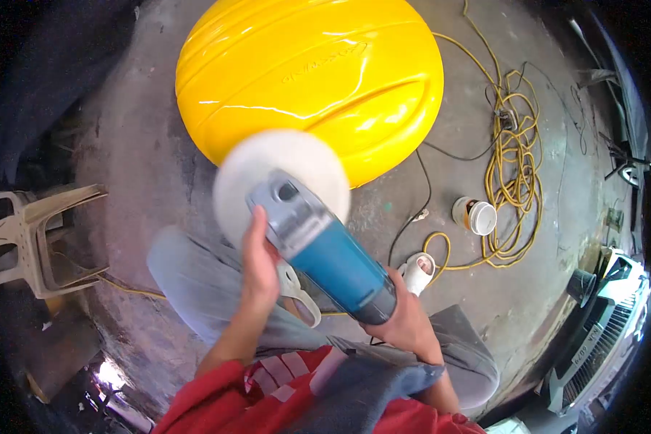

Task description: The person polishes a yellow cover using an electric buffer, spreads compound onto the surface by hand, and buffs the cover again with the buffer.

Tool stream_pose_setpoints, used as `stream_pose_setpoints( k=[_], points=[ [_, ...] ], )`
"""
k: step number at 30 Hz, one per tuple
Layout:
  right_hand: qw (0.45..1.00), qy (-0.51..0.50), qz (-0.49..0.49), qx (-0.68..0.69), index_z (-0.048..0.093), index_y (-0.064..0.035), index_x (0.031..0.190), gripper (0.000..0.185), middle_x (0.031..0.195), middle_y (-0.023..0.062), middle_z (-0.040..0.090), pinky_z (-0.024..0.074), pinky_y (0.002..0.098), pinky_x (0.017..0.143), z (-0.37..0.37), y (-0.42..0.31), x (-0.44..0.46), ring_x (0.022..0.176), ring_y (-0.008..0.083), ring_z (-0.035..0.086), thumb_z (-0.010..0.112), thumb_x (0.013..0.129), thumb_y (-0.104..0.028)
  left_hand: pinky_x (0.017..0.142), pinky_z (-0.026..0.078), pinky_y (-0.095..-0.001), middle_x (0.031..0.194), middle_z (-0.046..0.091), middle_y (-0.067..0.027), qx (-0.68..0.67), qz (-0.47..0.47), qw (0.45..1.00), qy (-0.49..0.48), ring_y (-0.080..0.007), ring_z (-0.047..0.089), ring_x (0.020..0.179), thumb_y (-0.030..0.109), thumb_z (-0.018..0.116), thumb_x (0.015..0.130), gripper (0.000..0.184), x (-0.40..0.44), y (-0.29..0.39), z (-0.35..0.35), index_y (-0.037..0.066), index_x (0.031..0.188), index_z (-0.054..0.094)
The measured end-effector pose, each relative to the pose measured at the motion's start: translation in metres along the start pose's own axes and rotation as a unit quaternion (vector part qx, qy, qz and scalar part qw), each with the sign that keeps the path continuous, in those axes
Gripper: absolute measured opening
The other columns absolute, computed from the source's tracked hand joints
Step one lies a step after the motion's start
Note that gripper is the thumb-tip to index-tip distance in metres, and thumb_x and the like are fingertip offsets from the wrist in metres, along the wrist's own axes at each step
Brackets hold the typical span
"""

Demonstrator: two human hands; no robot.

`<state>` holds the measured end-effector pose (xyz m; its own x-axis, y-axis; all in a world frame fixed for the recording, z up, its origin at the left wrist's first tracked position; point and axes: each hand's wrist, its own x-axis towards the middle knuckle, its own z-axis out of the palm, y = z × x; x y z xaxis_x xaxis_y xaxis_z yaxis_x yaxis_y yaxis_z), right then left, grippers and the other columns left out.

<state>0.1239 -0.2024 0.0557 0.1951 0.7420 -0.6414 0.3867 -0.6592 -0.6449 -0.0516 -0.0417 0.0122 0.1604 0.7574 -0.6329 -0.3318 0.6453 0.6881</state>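
Note:
A blue and grey power polisher (340, 264) is held in both hands over my lap. My left hand (259, 257) is closed around the side of its grey head, partly hidden by it. My right hand (406, 324) wraps round the dark rear end of the body. The round white pad (286, 155) looks blurred and overlaps the lower left edge of a large glossy yellow shell (311, 79). Whether the pad touches the shell is hard to tell.
A coiled yellow cord (515, 170) lies on the floor at the right, near a white tub (474, 215). At the left is an overturned beige plastic chair (32, 231). A car front part with a grille (593, 347) stands at the lower right.

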Motion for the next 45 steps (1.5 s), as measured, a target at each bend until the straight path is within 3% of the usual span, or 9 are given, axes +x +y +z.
stream_pose_setpoints(
  k=[11, 13, 16, 19, 25, 30, 36, 40, 45],
  points=[
    [0.984, 0.095, 0.15, 0.006, 0.04, -0.0017, 0.13, 0.085, 0.102, 0.0196, 0.062, 0.0471, 0.0374, 0.088, -0.048, -0.014, -0.019, 0.098, 0.0305, 0.062, 0.082, 0.056, -0.014, 0.065, 0.044, -0.0238, 0.096, 0.063, -0.0033, 0.06, -0.06, 0.986, -0.141, -0.0087, 0.055, 0.079, 0.046, 0.042, 0.101, 0.051, 0.037, -0.043, 0.072, 0.0, 0.115, 0.059],
    [0.979, 0.107, 0.171, 0.023, 0.041, 0.0012, 0.128, 0.085, 0.106, 0.016, 0.06, 0.0451, 0.0356, 0.091, -0.05, -0.019, -0.019, 0.098, 0.0245, 0.059, 0.081, 0.054, -0.012, 0.065, 0.044, -0.0241, 0.093, 0.062, -0.003, 0.095, -0.081, 0.985, -0.123, -0.009, 0.054, 0.078, 0.046, 0.042, 0.101, 0.052, 0.031, -0.03, 0.068, -0.001, 0.113, 0.06],
    [0.986, 0.045, 0.152, -0.051, 0.038, -0.0059, 0.133, 0.09, 0.099, 0.0225, 0.064, 0.0487, 0.0389, 0.086, -0.036, -0.018, -0.02, 0.096, 0.0362, 0.065, 0.082, 0.055, -0.012, 0.071, 0.046, -0.0265, 0.097, 0.063, -0.0053, 0.151, -0.108, 0.979, -0.083, -0.0115, 0.056, 0.084, 0.045, 0.042, 0.101, 0.053, 0.017, -0.023, 0.044, -0.003, 0.114, 0.059],
    [0.992, 0.005, 0.125, -0.003, 0.035, -0.0081, 0.137, 0.093, 0.102, 0.0227, 0.065, 0.049, 0.0388, 0.088, -0.018, -0.008, -0.014, 0.1, 0.0363, 0.065, 0.081, 0.056, -0.011, 0.078, 0.048, -0.0274, 0.105, 0.063, -0.0082, 0.023, -0.073, 0.997, 0.002, -0.0121, 0.058, 0.09, 0.044, 0.042, 0.102, 0.053, 0.009, -0.021, 0.027, -0.004, 0.12, 0.056],
    [0.981, 0.101, 0.159, 0.036, 0.042, 0.0008, 0.127, 0.081, 0.107, 0.0131, 0.06, 0.0451, 0.0353, 0.091, -0.045, -0.007, -0.021, 0.099, 0.0221, 0.058, 0.079, 0.055, -0.01, 0.083, 0.047, -0.0312, 0.104, 0.065, -0.0121, 0.162, -0.033, 0.979, -0.118, -0.0161, 0.061, 0.093, 0.045, 0.044, 0.101, 0.054, 0.033, -0.028, 0.067, -0.005, 0.117, 0.057],
    [0.974, 0.132, 0.181, 0.04, 0.039, 0.0013, 0.135, 0.092, 0.111, 0.0148, 0.06, 0.0439, 0.0361, 0.094, -0.069, 0.001, -0.013, 0.106, 0.0245, 0.058, 0.078, 0.052, -0.011, 0.078, 0.046, -0.033, 0.09, 0.065, -0.0126, 0.22, -0.084, 0.959, -0.159, -0.0167, 0.059, 0.084, 0.047, 0.046, 0.099, 0.054, 0.053, -0.04, 0.107, -0.005, 0.105, 0.061],
    [0.993, 0.072, 0.097, -0.001, 0.04, -0.0045, 0.132, 0.086, 0.107, 0.0196, 0.063, 0.0467, 0.0378, 0.09, -0.046, -0.007, -0.01, 0.101, 0.0313, 0.063, 0.079, 0.056, -0.009, 0.078, 0.046, -0.029, 0.094, 0.064, -0.0087, 0.287, 0.103, 0.951, -0.045, -0.0149, 0.057, 0.084, 0.046, 0.045, 0.1, 0.055, 0.014, -0.038, 0.049, -0.006, 0.108, 0.059],
    [0.992, -0.009, 0.128, -0.011, 0.038, -0.0074, 0.135, 0.091, 0.11, 0.0217, 0.063, 0.0466, 0.0419, 0.094, -0.043, -0.005, -0.004, 0.106, 0.0388, 0.062, 0.08, 0.054, -0.008, 0.087, 0.047, -0.028, 0.11, 0.063, -0.0108, 0.066, -0.066, 0.995, -0.034, -0.0134, 0.06, 0.094, 0.037, 0.041, 0.103, 0.048, 0.01, -0.025, 0.041, -0.006, 0.119, 0.054],
    [0.987, 0.087, 0.132, 0.031, 0.041, 0.0, 0.132, 0.088, 0.113, 0.0138, 0.06, 0.0426, 0.0344, 0.095, -0.07, 0.005, -0.006, 0.105, 0.0222, 0.058, 0.078, 0.053, -0.009, 0.081, 0.048, -0.0302, 0.102, 0.066, -0.0106, 0.139, -0.025, 0.984, -0.11, -0.0164, 0.061, 0.09, 0.041, 0.044, 0.101, 0.051, 0.032, -0.032, 0.089, -0.006, 0.112, 0.058]
  ],
)
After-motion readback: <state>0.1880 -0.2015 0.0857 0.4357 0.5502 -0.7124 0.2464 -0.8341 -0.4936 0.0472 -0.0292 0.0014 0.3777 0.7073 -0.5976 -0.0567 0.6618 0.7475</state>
